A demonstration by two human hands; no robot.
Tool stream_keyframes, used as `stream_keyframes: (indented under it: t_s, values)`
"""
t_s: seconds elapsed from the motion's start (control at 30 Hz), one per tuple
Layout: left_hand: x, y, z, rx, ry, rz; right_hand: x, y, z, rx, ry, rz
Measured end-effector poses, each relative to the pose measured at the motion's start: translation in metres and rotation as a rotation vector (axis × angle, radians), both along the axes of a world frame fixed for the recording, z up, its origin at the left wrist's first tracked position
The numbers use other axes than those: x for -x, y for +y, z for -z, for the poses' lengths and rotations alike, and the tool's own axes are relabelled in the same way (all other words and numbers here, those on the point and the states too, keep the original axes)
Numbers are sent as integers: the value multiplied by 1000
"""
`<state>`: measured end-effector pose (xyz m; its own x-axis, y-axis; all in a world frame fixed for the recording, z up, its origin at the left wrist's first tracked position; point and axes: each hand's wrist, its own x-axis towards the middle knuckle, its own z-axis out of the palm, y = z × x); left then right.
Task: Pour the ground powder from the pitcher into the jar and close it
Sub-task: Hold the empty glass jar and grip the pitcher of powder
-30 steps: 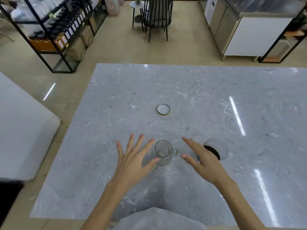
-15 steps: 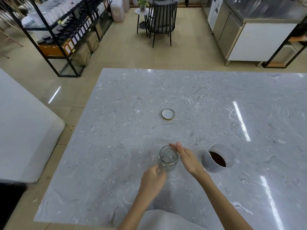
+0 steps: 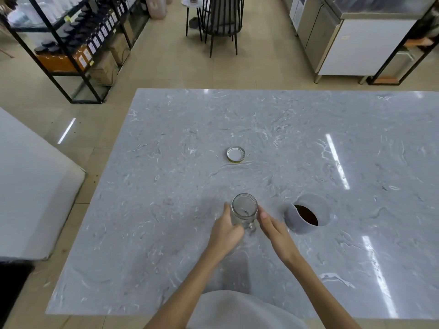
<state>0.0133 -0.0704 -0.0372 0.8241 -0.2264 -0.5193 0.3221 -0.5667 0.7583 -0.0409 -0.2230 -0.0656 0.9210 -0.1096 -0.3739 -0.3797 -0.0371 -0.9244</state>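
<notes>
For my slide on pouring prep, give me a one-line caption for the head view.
Both hands, left hand and right hand, flank an open glass jar; pitcher of powder right, lid beyond.

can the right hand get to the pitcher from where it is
Probably yes. The right hand is beside the jar, and the pitcher stands just to its right on the table, with nothing between them.

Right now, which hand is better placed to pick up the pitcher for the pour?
The right hand. It sits between the jar and the pitcher, nearer the pitcher, with open fingers. The left hand is cupped against the jar's far side and can steady it.
</notes>
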Motion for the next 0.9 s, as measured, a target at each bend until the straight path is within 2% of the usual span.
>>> stream_keyframes:
  t_s: [0.2, 0.33, 0.5, 0.8, 0.9]
  values:
    - [-8, 0, 10, -5, 48, 46, 5, -17, 0, -47, 35, 62]
    - [22, 6, 9, 136, 15, 14, -23, -19, -3, -24, 22, 69]
    - [33, 1, 14, 267, -52, 5, -49, -3, -5, -37, 68, -44]
    - [12, -1, 23, 223, -52, 109, -11, -5, 10, -180, 87, -39]
    - [0, -4, 25, 151, -116, 148, 0, -4, 12, -132, 71, -58]
